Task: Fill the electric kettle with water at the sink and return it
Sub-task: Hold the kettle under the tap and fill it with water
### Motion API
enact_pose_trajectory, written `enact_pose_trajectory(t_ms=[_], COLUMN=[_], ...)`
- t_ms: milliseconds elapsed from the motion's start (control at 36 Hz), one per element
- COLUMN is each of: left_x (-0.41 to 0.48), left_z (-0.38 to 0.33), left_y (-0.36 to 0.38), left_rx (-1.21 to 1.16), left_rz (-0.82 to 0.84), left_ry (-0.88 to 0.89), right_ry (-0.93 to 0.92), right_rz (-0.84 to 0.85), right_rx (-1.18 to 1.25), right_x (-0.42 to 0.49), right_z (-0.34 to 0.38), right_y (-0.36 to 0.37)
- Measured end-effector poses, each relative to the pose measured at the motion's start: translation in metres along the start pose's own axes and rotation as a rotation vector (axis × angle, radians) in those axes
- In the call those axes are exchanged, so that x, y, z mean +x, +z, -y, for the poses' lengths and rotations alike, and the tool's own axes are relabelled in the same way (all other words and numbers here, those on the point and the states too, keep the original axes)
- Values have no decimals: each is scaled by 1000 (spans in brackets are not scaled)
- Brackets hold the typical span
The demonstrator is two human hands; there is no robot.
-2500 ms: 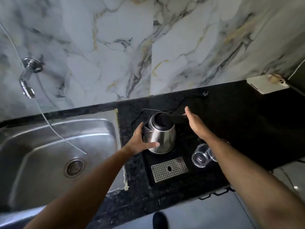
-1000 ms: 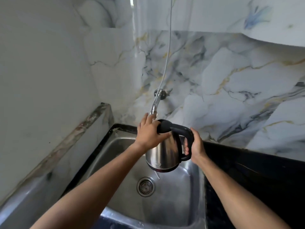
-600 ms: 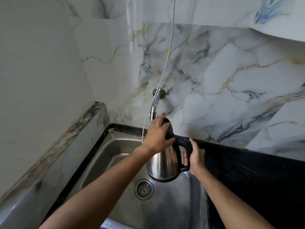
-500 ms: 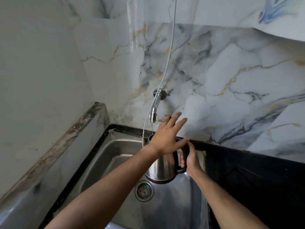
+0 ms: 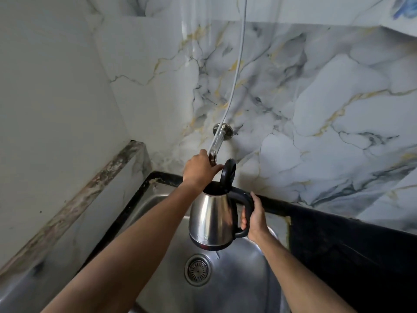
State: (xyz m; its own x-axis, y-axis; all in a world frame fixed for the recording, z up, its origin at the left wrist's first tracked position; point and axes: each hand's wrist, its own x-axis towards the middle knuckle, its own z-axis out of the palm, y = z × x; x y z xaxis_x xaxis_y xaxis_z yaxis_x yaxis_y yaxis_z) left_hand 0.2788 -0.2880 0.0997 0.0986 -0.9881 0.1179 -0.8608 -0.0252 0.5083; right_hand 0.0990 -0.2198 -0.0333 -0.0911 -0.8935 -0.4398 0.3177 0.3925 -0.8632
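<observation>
From the head camera, we hold the steel kettle (image 5: 213,219) above the sink (image 5: 243,279), just under the wall tap (image 5: 217,141). Our right hand (image 5: 256,216) is wrapped round its black handle (image 5: 244,201). Our left hand (image 5: 198,169) is closed on the tap's end. The lid (image 5: 228,175) stands open; the kettle's inside looks dark, contents unclear. The sink shows only its drain (image 5: 198,269).
</observation>
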Motion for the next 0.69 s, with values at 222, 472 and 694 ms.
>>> enact_pose_trajectory(t_ms=[222,472,694], left_x=[17,29,34], left_z=[-11,3,18], left_y=[-4,-15,-18], left_rx=[187,57,-197], left_rz=[68,224,318], left_ry=[41,53,7], right_ry=[18,-11,-44], right_rz=[32,27,39], right_rx=[25,44,10], right_x=[9,9,6], right_z=[1,11,14], right_y=[4,4,6])
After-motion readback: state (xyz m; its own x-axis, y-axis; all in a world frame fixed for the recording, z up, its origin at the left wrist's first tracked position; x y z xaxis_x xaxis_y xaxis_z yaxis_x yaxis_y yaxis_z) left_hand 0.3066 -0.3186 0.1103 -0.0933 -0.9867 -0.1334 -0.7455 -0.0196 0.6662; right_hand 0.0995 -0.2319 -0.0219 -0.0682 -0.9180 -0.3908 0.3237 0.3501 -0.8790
